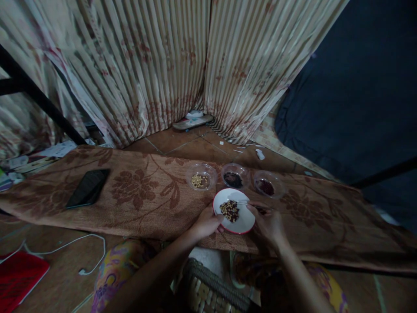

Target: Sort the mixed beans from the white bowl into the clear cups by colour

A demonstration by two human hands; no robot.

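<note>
A white plate with a red rim sits near the front edge of the cloth-covered bench, holding a mixed heap of pale and dark beans. My left hand grips the plate's left rim, thumb on top. My right hand is closed on thin metal tweezers, whose tips reach over the plate beside the beans. Behind the plate stand three clear plastic bowls: one with yellow beans, one with black beans and one with dark red beans. Whether the tips hold a bean is too small to tell.
A dark phone or tablet lies on the brown flowered cloth at left. Striped curtains hang behind, with a skateboard on the floor below. A white cable and a red basket are at lower left.
</note>
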